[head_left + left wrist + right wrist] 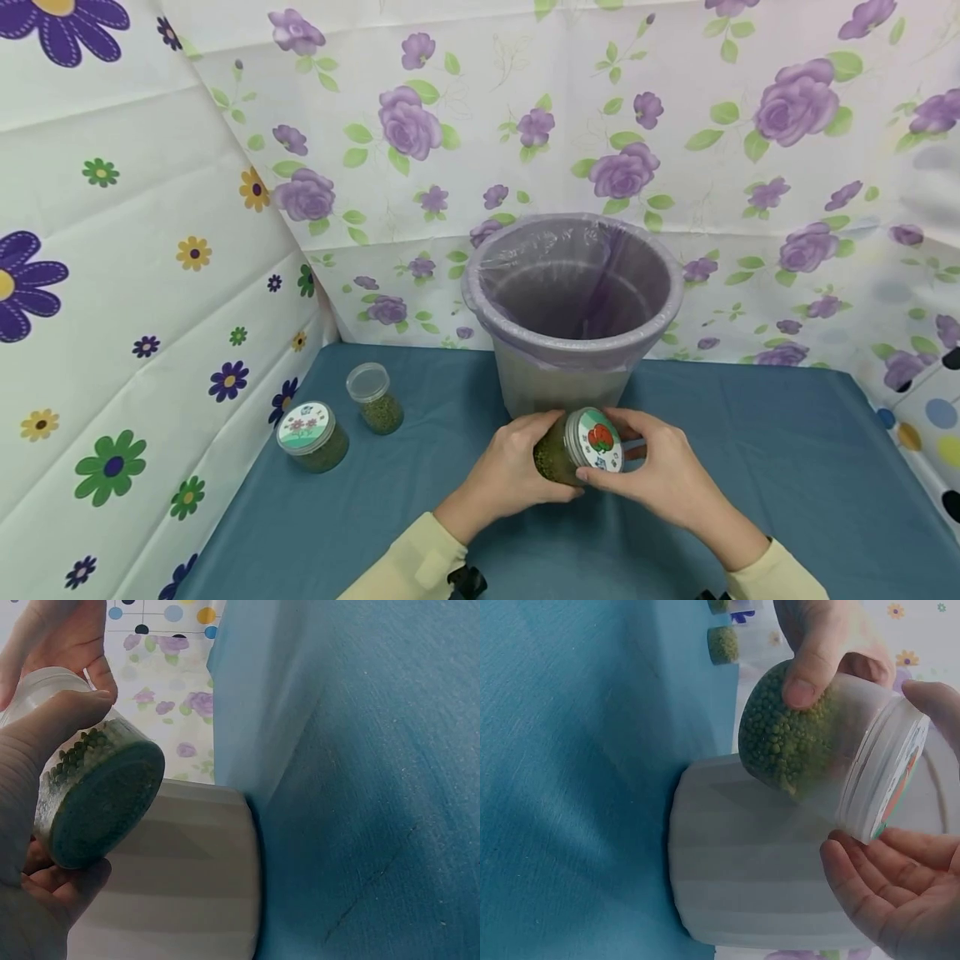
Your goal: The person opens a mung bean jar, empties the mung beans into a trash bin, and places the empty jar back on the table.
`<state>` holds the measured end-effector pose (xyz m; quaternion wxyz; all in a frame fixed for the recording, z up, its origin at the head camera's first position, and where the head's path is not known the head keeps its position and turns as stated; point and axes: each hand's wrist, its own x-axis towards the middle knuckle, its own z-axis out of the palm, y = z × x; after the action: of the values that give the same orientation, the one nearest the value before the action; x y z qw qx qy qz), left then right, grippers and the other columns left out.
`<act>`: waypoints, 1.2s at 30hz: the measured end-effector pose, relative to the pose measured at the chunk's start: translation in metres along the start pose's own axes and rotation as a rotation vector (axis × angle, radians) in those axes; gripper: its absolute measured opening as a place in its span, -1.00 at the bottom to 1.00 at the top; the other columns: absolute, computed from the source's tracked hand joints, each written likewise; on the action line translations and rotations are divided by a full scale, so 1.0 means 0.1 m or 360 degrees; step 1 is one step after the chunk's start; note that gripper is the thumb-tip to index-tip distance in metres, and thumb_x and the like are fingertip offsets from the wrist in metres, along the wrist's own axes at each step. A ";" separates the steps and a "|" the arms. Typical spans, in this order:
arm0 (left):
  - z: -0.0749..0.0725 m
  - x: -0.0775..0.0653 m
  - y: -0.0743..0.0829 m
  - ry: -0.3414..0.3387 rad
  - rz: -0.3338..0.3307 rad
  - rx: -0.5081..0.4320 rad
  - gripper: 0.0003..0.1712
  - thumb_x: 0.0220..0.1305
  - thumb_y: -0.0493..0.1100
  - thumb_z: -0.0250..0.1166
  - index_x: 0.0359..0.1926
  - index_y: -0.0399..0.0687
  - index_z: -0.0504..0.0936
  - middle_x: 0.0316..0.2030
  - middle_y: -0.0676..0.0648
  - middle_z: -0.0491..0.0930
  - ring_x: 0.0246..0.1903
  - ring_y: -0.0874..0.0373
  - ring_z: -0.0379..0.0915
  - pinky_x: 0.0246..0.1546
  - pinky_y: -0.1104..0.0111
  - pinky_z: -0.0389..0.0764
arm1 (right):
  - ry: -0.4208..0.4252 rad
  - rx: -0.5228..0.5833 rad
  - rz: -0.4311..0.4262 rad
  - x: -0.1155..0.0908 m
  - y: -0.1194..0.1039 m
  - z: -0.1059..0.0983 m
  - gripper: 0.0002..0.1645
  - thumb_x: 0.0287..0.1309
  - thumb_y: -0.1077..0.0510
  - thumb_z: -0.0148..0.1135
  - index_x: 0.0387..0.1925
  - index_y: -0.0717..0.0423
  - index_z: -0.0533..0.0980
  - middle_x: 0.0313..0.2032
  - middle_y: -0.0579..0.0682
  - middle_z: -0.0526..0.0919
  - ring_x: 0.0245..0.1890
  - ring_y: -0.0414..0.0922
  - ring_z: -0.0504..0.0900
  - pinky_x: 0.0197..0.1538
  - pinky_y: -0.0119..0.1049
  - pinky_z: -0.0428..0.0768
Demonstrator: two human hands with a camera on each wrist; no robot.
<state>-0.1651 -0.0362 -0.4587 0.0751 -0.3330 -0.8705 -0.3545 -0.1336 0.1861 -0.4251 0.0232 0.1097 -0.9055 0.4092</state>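
Observation:
A clear plastic jar (553, 457) partly filled with small green beans is held tilted in front of the bin, clear of the table. My left hand (504, 468) grips its body from the left, thumb on the near side, as the right wrist view shows. On the jar's right end is a screw lid (600, 442) with a red vegetable picture. My right hand (663, 468) holds this lid by its edge, thumb on one side and fingertips on the other. In the left wrist view the jar's bottom (109, 802) faces the camera.
Behind the hands stands a grey bin (566, 379) lined with a thin purple bag (577, 292). Two more jars of green beans stand at the left: a wide one (322, 450) with a flowered lid and a slimmer one (381, 412). Patterned cloths (420, 183) hang around the blue tablecloth (420, 467).

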 end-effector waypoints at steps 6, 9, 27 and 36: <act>-0.01 0.01 0.00 0.0004 0.0000 -0.0004 0.01 -0.23 0.28 0.48 0.31 0.32 0.25 0.14 0.19 0.44 0.08 0.31 0.42 0.04 0.39 0.55 | -0.0018 -0.0004 -0.0078 0.01 0.00 0.00 0.06 -0.31 -0.40 0.41 0.25 -0.08 0.32 0.06 -0.22 0.51 -0.10 -0.29 0.57 -0.19 -0.35 0.65; -0.01 0.01 0.00 0.0002 0.0006 -0.0001 0.00 -0.22 0.28 0.47 0.31 0.31 0.25 0.14 0.18 0.44 0.07 0.31 0.43 0.02 0.40 0.56 | -0.0014 -0.0024 -0.0024 0.01 -0.01 -0.01 0.08 -0.32 -0.43 0.39 0.26 -0.08 0.31 0.07 -0.20 0.51 -0.18 -0.29 0.59 -0.25 -0.40 0.63; 0.01 0.03 -0.03 -0.0020 0.0006 -0.0020 -0.01 -0.21 0.27 0.47 0.30 0.32 0.26 0.12 0.18 0.46 0.03 0.31 0.45 0.00 0.41 0.56 | -0.0007 -0.0030 0.0019 0.03 0.02 0.01 0.03 -0.35 -0.45 0.39 0.21 -0.14 0.36 -0.02 -0.23 0.55 -0.25 -0.29 0.59 -0.34 -0.41 0.61; 0.02 0.01 -0.04 -0.0018 -0.0009 -0.0006 0.01 -0.22 0.28 0.47 0.31 0.34 0.25 0.14 0.19 0.44 0.06 0.31 0.43 0.02 0.39 0.56 | -0.0035 -0.0047 -0.0050 0.03 0.03 0.01 0.00 -0.32 -0.42 0.40 0.20 -0.16 0.35 0.07 -0.23 0.50 -0.13 -0.31 0.56 -0.23 -0.44 0.62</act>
<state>-0.1681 -0.0365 -0.4619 0.0685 -0.3327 -0.8712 -0.3544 -0.1370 0.1864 -0.4279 0.0211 0.1280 -0.9099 0.3941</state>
